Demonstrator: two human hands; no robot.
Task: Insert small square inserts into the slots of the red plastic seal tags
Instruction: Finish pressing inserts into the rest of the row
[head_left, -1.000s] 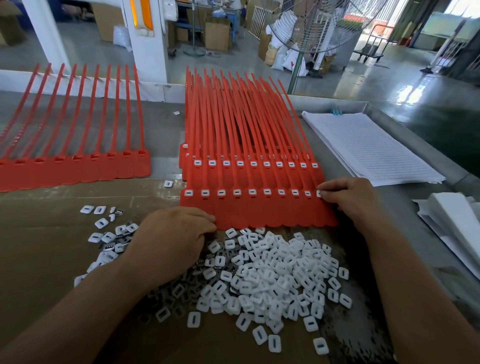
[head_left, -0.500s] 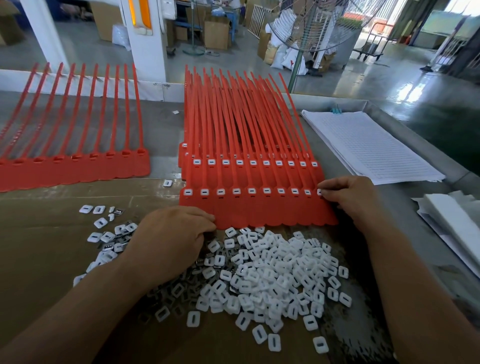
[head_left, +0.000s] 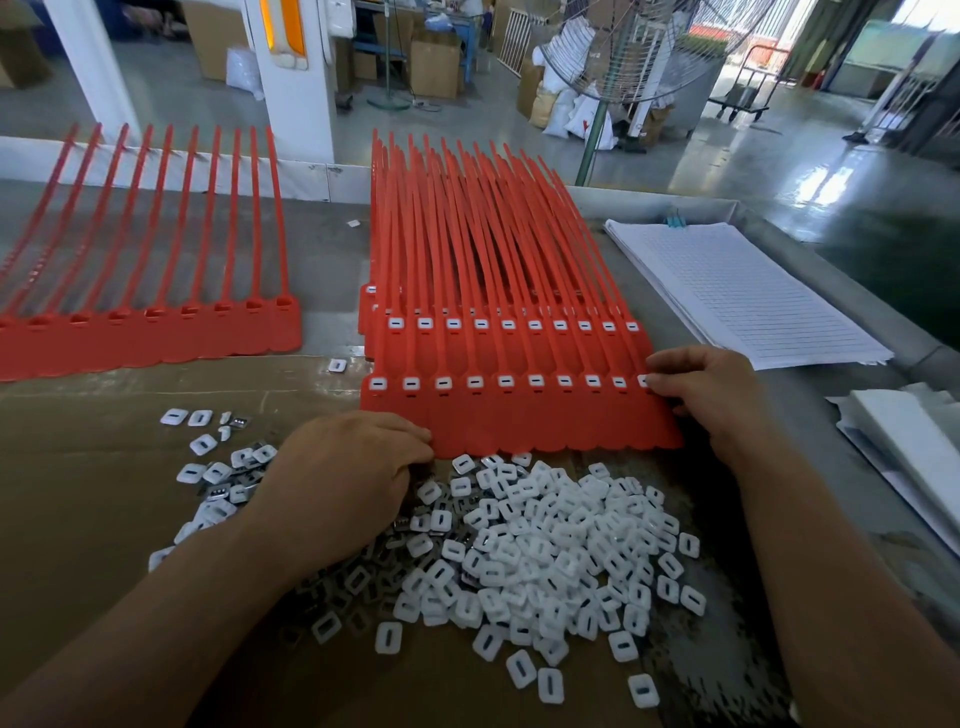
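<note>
Right hand (head_left: 711, 400), right of centre: index and thumb tips come together on the last insert (head_left: 643, 381) at the right end of the front strip of tags (head_left: 519, 421), other fingers curled under. It reads as pinching and seating that piece in its slot, likely with the strip's end steadied at once. Left hand (head_left: 337, 488), lower centre-left: knuckles up, fingers bent down into the pile of inserts (head_left: 545, 545), tips hidden, so cannot tell if it holds one; probably fishing for the next piece so the feed never stops. The pile touches the strip's near edge, which keeps the reach short. All visible slots in the front strip show white, same for the second strip (head_left: 493, 325) just behind it, so this row looks about done. An unfilled strip (head_left: 156, 332) waits at upper left, well apart, slots dark. One stray insert (head_left: 337, 365) lies between the strips. Brown cardboard (head_left: 78, 493) underlies the pile; stack of lined paper (head_left: 743, 291) at upper right. Versus the earlier frames: both hands sit in the same spots, same pose, pile and strips unmoved, only a slight view shift.
</note>
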